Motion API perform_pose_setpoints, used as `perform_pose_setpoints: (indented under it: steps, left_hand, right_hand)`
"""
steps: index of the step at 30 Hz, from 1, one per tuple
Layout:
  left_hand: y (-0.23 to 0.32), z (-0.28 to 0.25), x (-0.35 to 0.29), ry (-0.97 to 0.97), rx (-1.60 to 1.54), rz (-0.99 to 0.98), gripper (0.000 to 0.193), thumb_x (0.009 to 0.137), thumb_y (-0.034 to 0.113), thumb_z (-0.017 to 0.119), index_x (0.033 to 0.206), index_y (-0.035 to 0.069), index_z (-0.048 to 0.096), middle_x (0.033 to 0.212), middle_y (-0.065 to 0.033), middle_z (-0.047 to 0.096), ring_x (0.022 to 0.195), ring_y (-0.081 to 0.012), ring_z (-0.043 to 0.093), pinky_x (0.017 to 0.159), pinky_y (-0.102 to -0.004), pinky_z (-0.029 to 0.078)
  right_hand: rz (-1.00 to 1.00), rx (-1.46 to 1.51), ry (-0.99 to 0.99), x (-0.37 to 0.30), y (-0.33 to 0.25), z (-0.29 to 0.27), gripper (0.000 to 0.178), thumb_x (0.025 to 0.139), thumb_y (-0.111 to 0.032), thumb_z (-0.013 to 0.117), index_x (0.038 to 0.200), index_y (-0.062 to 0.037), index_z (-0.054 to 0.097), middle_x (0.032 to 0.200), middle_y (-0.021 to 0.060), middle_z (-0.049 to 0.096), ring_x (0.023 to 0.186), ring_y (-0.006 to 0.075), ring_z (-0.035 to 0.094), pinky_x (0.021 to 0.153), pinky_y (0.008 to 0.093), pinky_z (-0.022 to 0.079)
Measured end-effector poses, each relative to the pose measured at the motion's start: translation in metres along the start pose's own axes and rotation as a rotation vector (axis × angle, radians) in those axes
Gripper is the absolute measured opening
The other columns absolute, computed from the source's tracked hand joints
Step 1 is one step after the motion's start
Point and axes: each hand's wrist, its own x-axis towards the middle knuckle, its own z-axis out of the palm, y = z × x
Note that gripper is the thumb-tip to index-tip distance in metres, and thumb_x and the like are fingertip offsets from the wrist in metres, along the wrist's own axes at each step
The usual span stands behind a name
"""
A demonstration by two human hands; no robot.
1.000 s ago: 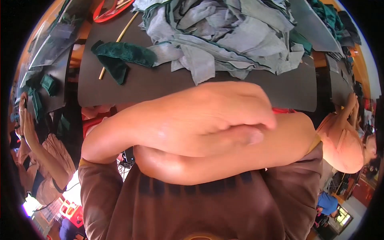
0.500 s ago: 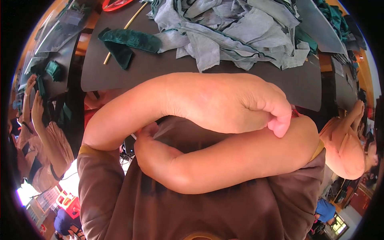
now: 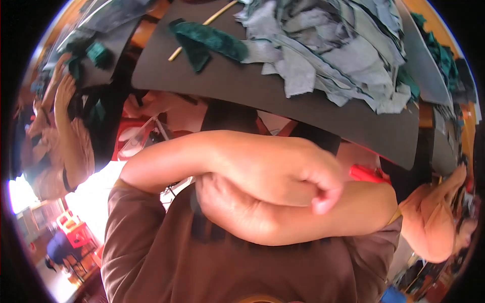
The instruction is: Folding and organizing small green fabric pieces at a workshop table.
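Half turning from the table [image 3: 222, 78], now closing the gap between crossed forearms [image 3: 169, 160].
Leaving the cloth pile [image 3: 328, 50] untouched at one o'clock; curling the left hand [image 3: 290, 171] above the right forearm [image 3: 348, 212] at four, covering much of the right hand [image 3: 225, 199] at seven, so being unable to tell whether either grip is open or closed. Also showing a green strip [image 3: 217, 40] over a stick [image 3: 220, 13] at eleven, a red object [image 3: 368, 174] at three.
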Motion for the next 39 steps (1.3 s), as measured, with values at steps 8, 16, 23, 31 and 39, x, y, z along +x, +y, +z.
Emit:
perform_pose_setpoints:
  steps: [8,16,23,31,39]
  left_hand:
    - [-0.023,0.051,0.005,0.169,-0.091,-0.094,0.011,0.077,0.012,0.052,0.077,0.001,0.055,0.072,-0.0078,0.055,0.068,-0.0168,0.052,0.062,-0.0308,0.042]
    - [-0.032,0.089,0.003,0.209,-0.053,-0.121,0.023,0.079,0.022,0.056,0.071,0.0,0.054,0.065,-0.0108,0.055,0.061,-0.0228,0.051,0.058,-0.0353,0.041]
    - [-0.032,0.125,-0.001,0.467,0.134,0.19,0.02,0.077,0.019,0.055,0.071,-0.001,0.053,0.067,-0.0132,0.054,0.064,-0.027,0.053,0.063,-0.0369,0.043]
    - [-0.026,0.123,-0.007,0.36,0.141,0.1,0.027,0.075,0.022,0.06,0.084,-0.002,0.054,0.079,-0.0118,0.056,0.075,-0.0254,0.054,0.069,-0.0353,0.044]
    - [0.0,0.117,-0.013,0.072,0.032,-0.139,0.026,0.075,0.022,0.06,0.086,-0.002,0.054,0.08,-0.0096,0.054,0.076,-0.022,0.054,0.069,-0.0334,0.044]
  right_hand:
    - [0.138,-0.097,0.193,0.003,0.022,0.033,0.04,0.082,-0.031,0.059,0.116,-0.0104,0.054,0.084,0.008,0.065,0.074,0.023,0.061,0.07,0.0313,0.046]
    - [0.37,-0.265,0.84,-0.011,-0.012,-0.004,0.049,0.076,-0.036,0.068,0.108,-0.0004,0.056,0.089,0.0149,0.061,0.077,0.0283,0.058,0.07,0.036,0.046]
    - [0.645,-0.419,1.331,-0.052,-0.021,-0.029,0.058,0.071,-0.039,0.074,0.102,0.0071,0.057,0.092,0.0201,0.058,0.08,0.0323,0.055,0.07,0.0395,0.045]
    - [1.287,-0.039,-0.063,-0.014,-0.012,-0.094,0.063,0.065,-0.044,0.077,0.098,0.0075,0.059,0.098,0.021,0.059,0.088,0.036,0.057,0.077,0.0406,0.047]
    - [0.922,-0.307,0.969,-0.052,0.0,-0.065,0.072,0.064,-0.054,0.072,0.099,0.008,0.058,0.095,0.0201,0.058,0.087,0.0384,0.055,0.078,0.0428,0.046]
